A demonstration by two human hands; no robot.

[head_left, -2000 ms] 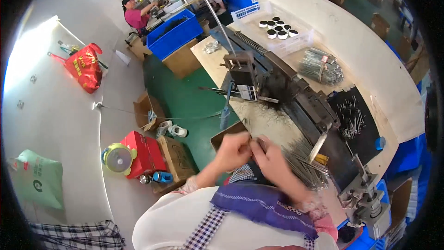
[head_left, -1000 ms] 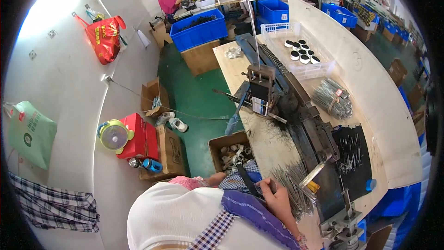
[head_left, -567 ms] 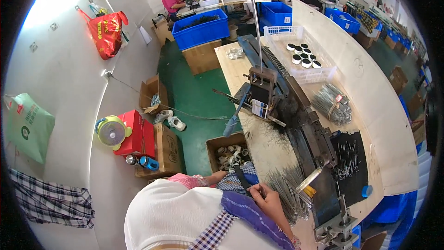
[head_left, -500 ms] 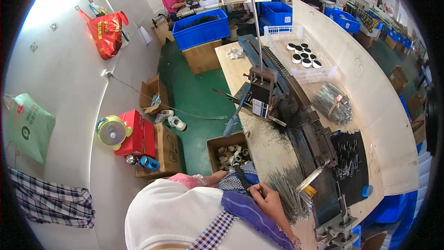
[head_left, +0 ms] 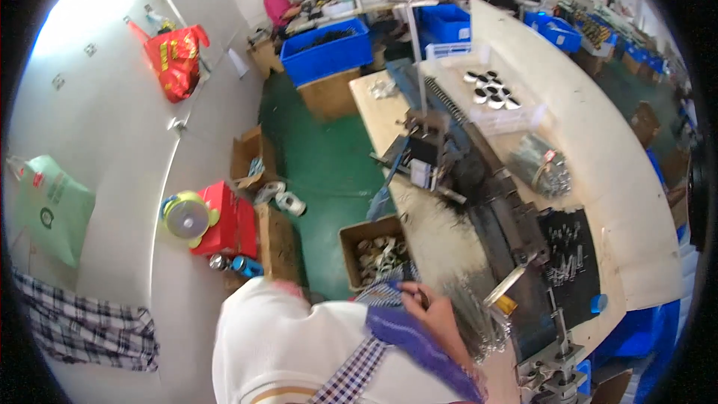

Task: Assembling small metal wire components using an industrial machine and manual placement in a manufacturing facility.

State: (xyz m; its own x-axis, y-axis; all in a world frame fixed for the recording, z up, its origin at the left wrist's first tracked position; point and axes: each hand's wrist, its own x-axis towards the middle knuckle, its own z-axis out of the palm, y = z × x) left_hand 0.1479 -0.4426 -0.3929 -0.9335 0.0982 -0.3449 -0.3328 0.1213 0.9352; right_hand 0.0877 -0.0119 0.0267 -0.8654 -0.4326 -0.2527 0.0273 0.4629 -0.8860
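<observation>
While left hand is hidden, state unknown, right hand (head_left: 434,313) at lower centre is curled, contents unclear, beside metal rods (head_left: 476,310).

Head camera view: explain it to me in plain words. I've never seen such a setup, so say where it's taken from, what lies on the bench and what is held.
No robot here: a person uses bare hands. A wide fisheye camera on their head looks down, so straight edges bend near the rim. The right hand is curled around something small and dark, too blurred to name; the left hand is out of sight. The pale workbench carries a dark metal machine, loose thin metal rods, a bundle of similar rods, a black mat bearing small metal pieces, and a white plastic crate with black-topped white discs.
</observation>
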